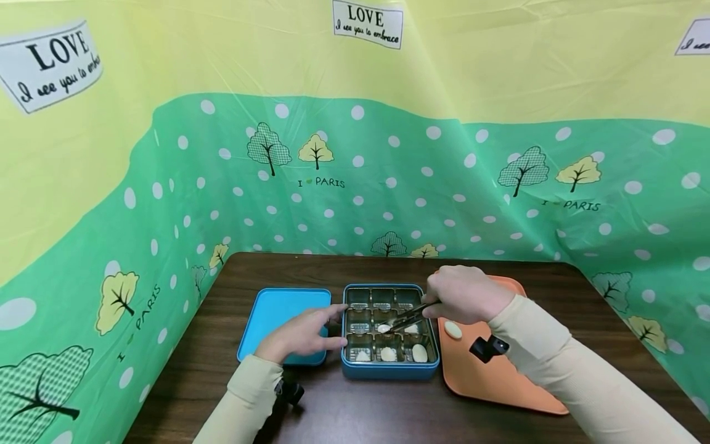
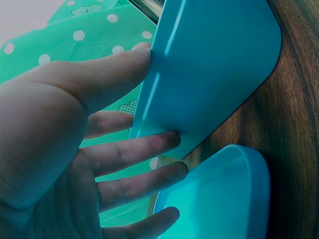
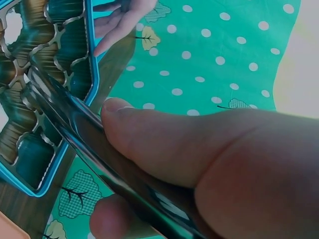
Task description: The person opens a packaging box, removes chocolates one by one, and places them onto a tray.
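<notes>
A blue box [image 1: 390,370] with a divided golden-brown tray inside stands mid-table. White oval pieces [image 1: 420,353] lie in its near row and in the middle and right compartments of its middle row. My right hand [image 1: 463,293] grips dark, shiny metal tongs [image 3: 84,124] over the box's right side. Their tips reach down into the centre compartment, at the white piece [image 1: 383,328] there. At the box's left wall is my left hand [image 1: 302,333], fingers spread and fairly straight; its thumb [image 2: 119,69] touches the rim.
To the left of the box lies a light blue lid [image 1: 283,302], partly under my left hand. An orange board [image 1: 477,376] lies on the right with one white oval piece [image 1: 453,330] on it. A printed curtain [image 1: 355,185] hangs behind the brown wooden table [image 1: 366,407].
</notes>
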`<state>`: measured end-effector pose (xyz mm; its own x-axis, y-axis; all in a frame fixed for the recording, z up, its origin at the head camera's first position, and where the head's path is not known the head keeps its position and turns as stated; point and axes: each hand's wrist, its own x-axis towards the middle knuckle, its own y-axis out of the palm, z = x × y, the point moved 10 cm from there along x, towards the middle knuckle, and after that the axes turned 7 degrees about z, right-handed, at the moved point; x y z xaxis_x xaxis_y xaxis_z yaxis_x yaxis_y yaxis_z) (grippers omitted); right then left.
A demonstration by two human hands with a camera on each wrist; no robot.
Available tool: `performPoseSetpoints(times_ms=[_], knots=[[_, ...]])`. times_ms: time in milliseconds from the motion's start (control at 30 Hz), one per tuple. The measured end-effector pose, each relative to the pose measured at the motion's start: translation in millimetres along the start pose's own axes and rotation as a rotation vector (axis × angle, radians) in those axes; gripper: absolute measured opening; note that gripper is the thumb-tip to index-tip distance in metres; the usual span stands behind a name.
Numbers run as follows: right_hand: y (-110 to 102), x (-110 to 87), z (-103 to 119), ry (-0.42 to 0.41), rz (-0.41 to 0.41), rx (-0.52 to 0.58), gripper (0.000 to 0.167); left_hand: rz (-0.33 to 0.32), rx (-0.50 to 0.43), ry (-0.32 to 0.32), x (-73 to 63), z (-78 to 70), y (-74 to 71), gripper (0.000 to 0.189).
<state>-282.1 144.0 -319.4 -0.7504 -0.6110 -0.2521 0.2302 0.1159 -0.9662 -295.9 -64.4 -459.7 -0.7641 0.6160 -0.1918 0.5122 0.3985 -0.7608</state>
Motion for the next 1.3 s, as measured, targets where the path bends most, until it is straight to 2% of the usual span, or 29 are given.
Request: performPoseSetpoints(times_ms=[67,267,433,600,767,867,1033,1133,1300], knots=[[-2.5,-1.3,1.1,-0.015,-0.011,0.0,0.014,0.0,-0.001,0.002,0.1,-0.2,-0.2,0.076],[-9.1,-4.7,1.1,-0.025,-0.03,0.021,0.005,-0.001,-0.012,0.004,0.0,-0.4,-0.2,0.076],[-16.9,-11.2,3.1,-0.03,-0.037,0.047,0.026,0.004,-0.002,0.006,-0.1,-0.9,-0.1,0.076],[-23.7,-18.2,1.6,-0.024,-0.033,0.088,0.02,0.001,0.001,0.006,-0.1,-0.7,-0.1,0.076],[-25.3,-23.7,-0.8,-0.012,-0.003,0.112,0.04,0.002,-0.008,0.012,0.9,-0.5,0.5,0.077],[-27.3,-27.9,-3.3,0.001,0.001,0.135,0.043,0.006,-0.012,0.012,0.9,-0.9,0.5,0.077],[-36.0,-36.7,-7.4,-0.018,-0.059,0.112,0.044,0.008,-0.011,0.005,-0.4,-0.5,0.5,0.077],[-40.6,-43.0,-11.6,-0.032,-0.1,0.081,0.04,0.004,-0.009,0.012,-0.3,-0.8,0.7,0.077],[-41.2,-53.2,-23.6,-0.019,-0.123,0.067,0.028,0.003,-0.004,0.012,-0.7,-0.8,1.1,0.077]])
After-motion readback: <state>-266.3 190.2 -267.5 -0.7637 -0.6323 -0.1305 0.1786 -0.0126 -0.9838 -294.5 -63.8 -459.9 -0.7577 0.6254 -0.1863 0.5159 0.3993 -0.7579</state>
